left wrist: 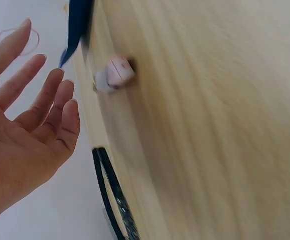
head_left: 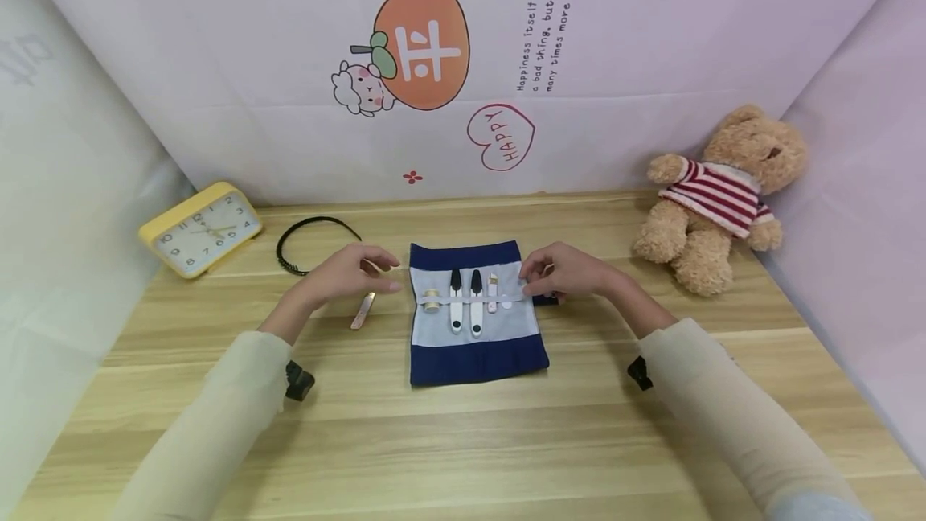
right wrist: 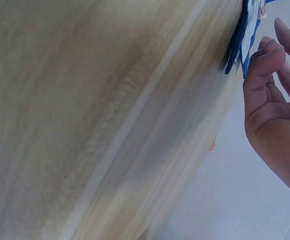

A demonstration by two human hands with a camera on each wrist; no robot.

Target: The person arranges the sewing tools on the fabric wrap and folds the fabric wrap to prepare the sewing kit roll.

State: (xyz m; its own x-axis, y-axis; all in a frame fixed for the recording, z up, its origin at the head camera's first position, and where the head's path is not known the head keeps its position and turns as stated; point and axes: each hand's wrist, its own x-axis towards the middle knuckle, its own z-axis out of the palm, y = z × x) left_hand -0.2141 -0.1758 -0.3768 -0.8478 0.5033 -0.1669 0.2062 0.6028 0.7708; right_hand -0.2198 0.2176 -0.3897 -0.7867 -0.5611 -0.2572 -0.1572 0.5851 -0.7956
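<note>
A navy cloth tool roll (head_left: 477, 364) lies unfolded on the table, its pale lining facing up. Under its elastic band sit a gold-coloured spool-like item (head_left: 431, 301), two white-handled tools with black tips (head_left: 456, 316) and a slim nail clipper (head_left: 493, 293). My left hand (head_left: 354, 270) hovers left of the roll, fingers apart and loosely bent, holding nothing. Below that hand, a pink patterned nail clipper (head_left: 363, 311) lies on the wood. At the roll's right edge is my right hand (head_left: 566, 270), fingers bent and thumb apart from them; contact with the cloth is unclear.
A yellow alarm clock (head_left: 202, 230) stands at the back left, beside a black headband (head_left: 284, 252). At the back right a teddy bear (head_left: 712, 199) in a striped top leans near the wall. White printed cloth walls enclose the wooden table (head_left: 463, 449).
</note>
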